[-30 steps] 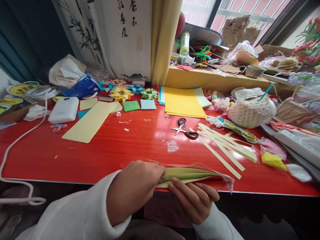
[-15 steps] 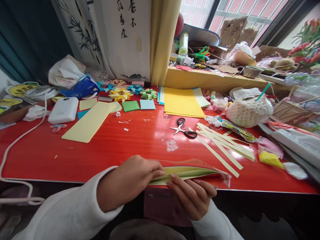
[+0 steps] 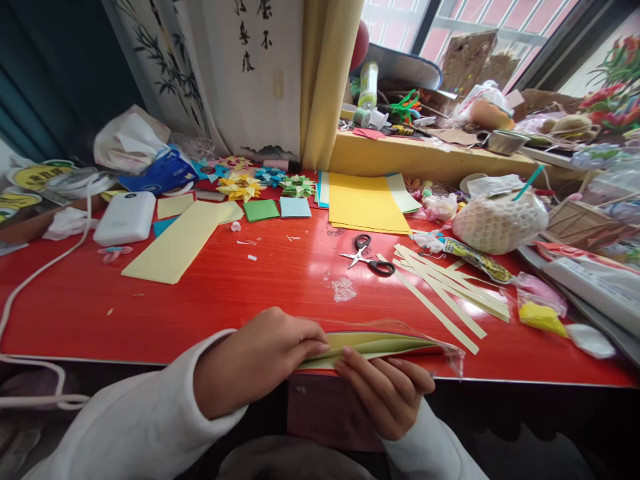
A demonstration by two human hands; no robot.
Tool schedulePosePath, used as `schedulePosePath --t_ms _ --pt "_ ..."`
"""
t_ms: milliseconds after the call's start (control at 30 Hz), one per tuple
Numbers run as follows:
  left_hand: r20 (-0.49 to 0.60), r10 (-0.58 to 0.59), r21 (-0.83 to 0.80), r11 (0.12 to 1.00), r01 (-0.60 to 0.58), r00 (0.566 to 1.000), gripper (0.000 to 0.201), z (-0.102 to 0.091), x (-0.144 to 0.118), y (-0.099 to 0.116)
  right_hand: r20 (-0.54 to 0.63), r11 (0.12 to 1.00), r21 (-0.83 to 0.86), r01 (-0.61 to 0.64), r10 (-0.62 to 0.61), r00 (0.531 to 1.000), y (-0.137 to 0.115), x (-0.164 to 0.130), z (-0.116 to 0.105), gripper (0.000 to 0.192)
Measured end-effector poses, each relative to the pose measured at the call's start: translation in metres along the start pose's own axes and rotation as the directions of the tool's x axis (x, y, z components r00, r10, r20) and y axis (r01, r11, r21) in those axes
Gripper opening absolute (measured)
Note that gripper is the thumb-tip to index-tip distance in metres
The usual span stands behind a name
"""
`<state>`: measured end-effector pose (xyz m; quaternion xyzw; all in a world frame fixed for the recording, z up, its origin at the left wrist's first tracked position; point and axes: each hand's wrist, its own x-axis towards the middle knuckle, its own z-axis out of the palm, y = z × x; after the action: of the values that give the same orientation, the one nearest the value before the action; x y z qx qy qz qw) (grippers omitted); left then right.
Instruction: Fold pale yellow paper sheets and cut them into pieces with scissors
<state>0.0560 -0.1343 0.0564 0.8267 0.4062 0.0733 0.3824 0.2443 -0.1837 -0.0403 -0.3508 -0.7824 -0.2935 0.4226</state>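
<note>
At the table's front edge, my left hand [image 3: 263, 360] is closed on the left end of a stack of coloured paper [image 3: 380, 344]. Pale green and yellow sheets show, with a reddish one beneath. A clear plastic sleeve [image 3: 454, 360] wraps the stack, its crinkled end sticking out to the right. My right hand [image 3: 387, 390] pinches the near edge of the paper between thumb and fingers. The sheets bow slightly apart between the hands. Beyond them lie black-handled scissors [image 3: 369, 257], blades apart, beside several cut pale yellow strips [image 3: 445, 287].
Yellow sheets [image 3: 367, 203] lie at the back, near green [image 3: 261, 210] and light blue squares [image 3: 295, 207]. Folded paper stars [image 3: 241, 187] sit behind these. Pale yellow rectangles [image 3: 175, 243] and a white power bank [image 3: 125, 219] are left. A netted coconut [image 3: 500, 220] stands right.
Almost nothing differs. Both hands keep their hold on the paper, and the view has shifted very slightly.
</note>
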Motion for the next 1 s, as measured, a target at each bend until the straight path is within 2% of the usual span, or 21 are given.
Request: schedulePosePath --t_ms 333,500,733,1000 --pt "-0.012 -0.041 0.003 0.999 0.041 0.999 0.027 0.000 0.003 0.003 0.024 1.000 -0.007 -0.008 0.008 1.000 -0.001 -0.011 0.001 0.021" --pt "-0.062 -0.087 0.069 0.993 0.092 0.994 0.027 0.004 0.004 0.006 0.049 1.000 -0.002 0.007 -0.007 0.999 0.001 -0.013 0.000 0.022" --pt "-0.136 -0.084 0.124 0.987 0.101 0.987 0.027 0.010 0.007 0.007 0.061 0.999 0.020 -0.031 0.030 0.998 -0.001 -0.009 -0.001 0.021" --pt "-0.135 -0.085 0.201 0.973 0.111 0.987 0.027 0.013 0.004 0.008 0.054 0.999 0.038 -0.022 0.020 0.998 -0.001 -0.007 -0.002 0.020"
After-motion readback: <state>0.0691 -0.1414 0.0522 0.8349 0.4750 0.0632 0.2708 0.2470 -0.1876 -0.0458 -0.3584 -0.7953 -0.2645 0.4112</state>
